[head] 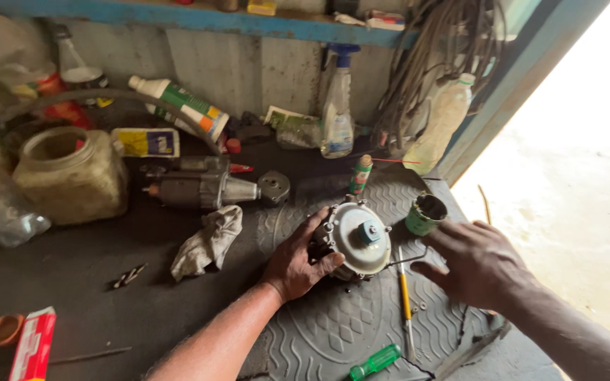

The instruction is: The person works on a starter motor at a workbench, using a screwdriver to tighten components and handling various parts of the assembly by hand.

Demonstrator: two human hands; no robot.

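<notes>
My left hand (pixel 298 262) clamps the round metal regulator housing (pixel 358 238) on the grey rubber mat (pixel 333 331) near the table's right edge, steadying it. It lies on its side, its short axis and domed cover facing up toward me. My right hand (pixel 476 262) hovers open, empty, above the yellow-handled screwdriver (pixel 405 300).

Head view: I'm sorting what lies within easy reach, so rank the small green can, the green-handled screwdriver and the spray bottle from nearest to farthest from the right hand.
1. Small green can: just above and left of the right hand, on the rubber mat.
2. Green-handled screwdriver: below and left, at the mat's near edge.
3. Spray bottle: far back against the wall.
</notes>
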